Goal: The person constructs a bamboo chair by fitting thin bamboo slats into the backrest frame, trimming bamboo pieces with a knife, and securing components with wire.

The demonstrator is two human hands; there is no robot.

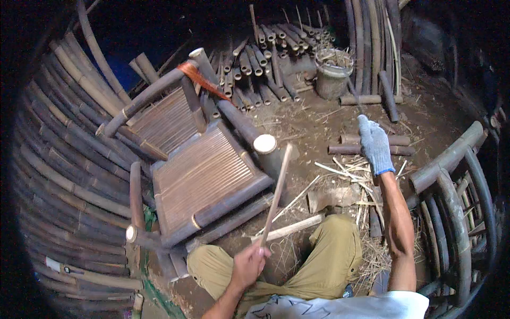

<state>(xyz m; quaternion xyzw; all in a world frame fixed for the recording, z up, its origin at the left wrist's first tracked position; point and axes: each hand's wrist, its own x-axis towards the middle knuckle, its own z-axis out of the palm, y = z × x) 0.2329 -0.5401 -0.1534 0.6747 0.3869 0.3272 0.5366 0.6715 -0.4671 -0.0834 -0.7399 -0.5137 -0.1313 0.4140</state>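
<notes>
Near centre: my left hand [251, 263] grips a stick [277, 191] | right: my gloved right hand [376, 146] grips a blurred dark tool [354, 95] | left: chair [204, 178] looks assembled, stick unattached

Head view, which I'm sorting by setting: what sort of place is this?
Probably a bamboo furniture workshop: a bamboo armchair with a slatted seat, a pile of cut bamboo poles, and pale strips littering the floor.

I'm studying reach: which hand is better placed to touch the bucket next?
Probably the right hand, stretched nearer the bucket, though seemingly holding a dark tool. The left hand grips a stick farther back.
</notes>
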